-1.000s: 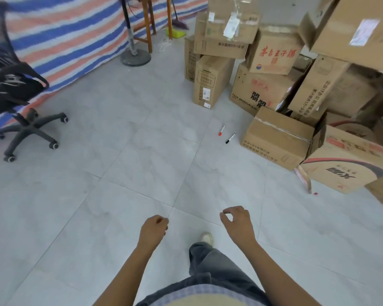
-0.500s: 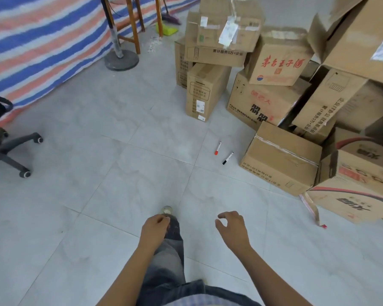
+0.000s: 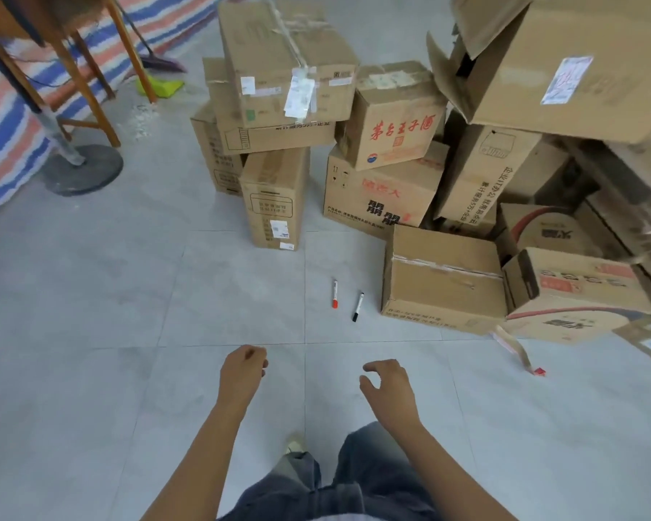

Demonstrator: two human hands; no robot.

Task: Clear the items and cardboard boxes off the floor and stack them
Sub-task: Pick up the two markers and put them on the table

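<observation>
Entry: task judged barely begun. Both hands were empty. The left hand [image 3: 243, 372] had its fingers curled in to the palm, gripping nothing; the right hand [image 3: 386, 385] was open, its fingers spread and half bent, also gripping nothing. Both hung over the pale grey tiled floor [image 3: 166, 295]. At 12 o'clock from the hands, well apart from them, lay a white marker pen with a red cap [image 3: 334, 294] and just beside it a white marker pen with a black cap [image 3: 358, 307], neither picked up. At 1 o'clock sat a closed plain brown cardboard box [image 3: 444, 280], touching a brown cardboard box printed with a red arc [image 3: 575, 295] at 2 o'clock. A loose strip of tape with a red end [image 3: 515, 347] trailed on the tiles near it. From 11 to 2 o'clock, further off, the heap of brown cardboard boxes [image 3: 384, 122] leaned unevenly, several tilted, one with its flaps torn open. Judgement: markers, strip and front boxes all left to clear; orderly stacking not yet done.
</observation>
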